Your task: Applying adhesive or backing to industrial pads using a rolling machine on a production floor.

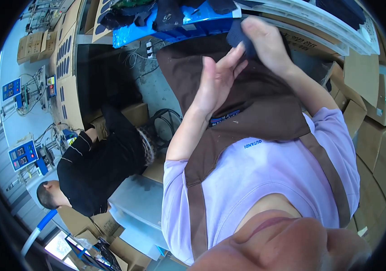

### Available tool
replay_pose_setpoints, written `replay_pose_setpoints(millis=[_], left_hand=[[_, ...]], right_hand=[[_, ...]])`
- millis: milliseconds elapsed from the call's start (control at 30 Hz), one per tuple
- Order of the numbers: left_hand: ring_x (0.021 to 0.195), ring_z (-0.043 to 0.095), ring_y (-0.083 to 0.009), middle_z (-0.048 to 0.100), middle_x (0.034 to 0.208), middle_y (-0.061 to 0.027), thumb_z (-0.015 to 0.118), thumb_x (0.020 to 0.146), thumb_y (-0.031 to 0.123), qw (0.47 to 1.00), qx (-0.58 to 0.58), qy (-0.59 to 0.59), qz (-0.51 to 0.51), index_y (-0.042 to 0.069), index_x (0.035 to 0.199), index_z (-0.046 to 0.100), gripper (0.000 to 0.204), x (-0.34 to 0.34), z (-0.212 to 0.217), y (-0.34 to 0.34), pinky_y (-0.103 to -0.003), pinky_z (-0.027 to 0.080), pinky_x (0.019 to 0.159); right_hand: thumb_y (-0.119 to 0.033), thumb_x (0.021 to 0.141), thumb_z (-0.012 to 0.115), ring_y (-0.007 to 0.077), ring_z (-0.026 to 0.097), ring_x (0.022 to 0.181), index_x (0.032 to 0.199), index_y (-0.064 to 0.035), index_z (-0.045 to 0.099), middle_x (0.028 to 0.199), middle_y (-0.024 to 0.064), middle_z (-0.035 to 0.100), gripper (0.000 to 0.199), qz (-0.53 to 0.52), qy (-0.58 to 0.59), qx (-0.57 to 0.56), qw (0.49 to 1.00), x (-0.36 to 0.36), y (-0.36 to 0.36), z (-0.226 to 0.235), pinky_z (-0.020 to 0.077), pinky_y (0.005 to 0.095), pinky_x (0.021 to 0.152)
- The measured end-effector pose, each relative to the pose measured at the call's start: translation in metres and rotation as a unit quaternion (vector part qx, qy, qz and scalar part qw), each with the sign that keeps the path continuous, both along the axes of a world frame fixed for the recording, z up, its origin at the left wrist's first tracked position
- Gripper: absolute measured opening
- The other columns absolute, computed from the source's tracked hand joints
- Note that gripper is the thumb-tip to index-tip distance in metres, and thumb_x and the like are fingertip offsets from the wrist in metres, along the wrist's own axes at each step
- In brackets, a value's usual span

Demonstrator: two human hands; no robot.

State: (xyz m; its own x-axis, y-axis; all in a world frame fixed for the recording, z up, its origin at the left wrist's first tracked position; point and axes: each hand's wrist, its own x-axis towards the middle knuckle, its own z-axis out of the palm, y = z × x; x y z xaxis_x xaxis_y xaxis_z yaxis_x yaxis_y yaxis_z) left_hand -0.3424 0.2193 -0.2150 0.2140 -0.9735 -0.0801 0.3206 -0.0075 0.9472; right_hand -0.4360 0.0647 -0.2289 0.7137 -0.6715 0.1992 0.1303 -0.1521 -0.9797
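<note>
My right hand [268, 47] is closed on a navy ribbed piece of knit cloth [235, 38], held out above my brown apron [256, 101]. Part of the cloth is hidden by the fingers. Just to its left, my left hand [220, 77] has its fingers stretched and its thumb apart. Its fingertips come up to the cloth's lower edge; whether they touch it I cannot tell. Beyond both hands stands a blue plastic crate [193, 30] with dark cloth pieces [168, 16] heaped over it.
A white plastic crate [310, 20] is at the far right, and cardboard boxes [378, 149] are stacked to my right. To the left, a co-worker in black [102, 162] bends beside a bench with blue control boxes [23, 154]. Cables [166, 122] lie between us.
</note>
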Motion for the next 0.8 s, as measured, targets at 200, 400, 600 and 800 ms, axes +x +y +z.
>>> replay_pose_setpoints(millis=[200, 400, 600, 800], left_hand=[[0.145, 0.033, -0.0385, 0.034, 0.156, -0.0261, 0.014, 0.084, 0.091, 0.964, -0.132, 0.229, -0.007, 0.015, 0.161, 0.016, 0.108, 0.013, 0.018, 0.004, -0.052, 0.021, 0.12], [0.146, 0.032, -0.0383, 0.034, 0.155, -0.0289, 0.013, 0.084, 0.091, 0.953, -0.174, 0.241, -0.057, 0.016, 0.161, -0.005, 0.109, 0.021, 0.013, -0.008, -0.048, 0.018, 0.12], [0.147, 0.029, -0.0429, 0.029, 0.157, -0.0302, 0.02, 0.083, 0.091, 0.975, -0.139, 0.154, -0.078, 0.021, 0.161, -0.011, 0.109, 0.028, 0.007, -0.021, -0.051, 0.024, 0.119], [0.147, 0.028, -0.0434, 0.025, 0.16, -0.0282, 0.026, 0.083, 0.091, 0.988, -0.137, -0.029, -0.062, 0.023, 0.16, -0.014, 0.11, 0.024, 0.002, -0.018, -0.053, 0.026, 0.117]], right_hand=[[-0.016, 0.103, 0.05, 0.0178, 0.051, 0.068, 0.088, -0.0007, 0.062, 0.083, 0.0071, 0.06, 0.025, -0.146, -0.214, 0.193, 0.946, 0.006, -0.013, 0.018, 0.0443, 0.0277, 0.066], [-0.016, 0.096, 0.061, 0.0211, 0.057, 0.078, 0.104, -0.0027, 0.068, 0.088, 0.0053, 0.064, 0.017, -0.082, -0.113, -0.364, 0.921, -0.006, -0.024, 0.015, 0.0466, 0.0278, 0.07], [-0.016, 0.095, 0.063, 0.0238, 0.057, 0.076, 0.092, -0.0029, 0.065, 0.086, 0.0069, 0.063, 0.014, 0.028, -0.004, -0.469, 0.883, 0.007, -0.024, 0.004, 0.0476, 0.0314, 0.067], [-0.015, 0.097, 0.06, 0.0234, 0.056, 0.072, 0.088, 0.0, 0.065, 0.087, 0.008, 0.065, 0.018, 0.105, 0.086, -0.085, 0.987, 0.01, -0.015, 0.01, 0.0469, 0.0308, 0.066]])
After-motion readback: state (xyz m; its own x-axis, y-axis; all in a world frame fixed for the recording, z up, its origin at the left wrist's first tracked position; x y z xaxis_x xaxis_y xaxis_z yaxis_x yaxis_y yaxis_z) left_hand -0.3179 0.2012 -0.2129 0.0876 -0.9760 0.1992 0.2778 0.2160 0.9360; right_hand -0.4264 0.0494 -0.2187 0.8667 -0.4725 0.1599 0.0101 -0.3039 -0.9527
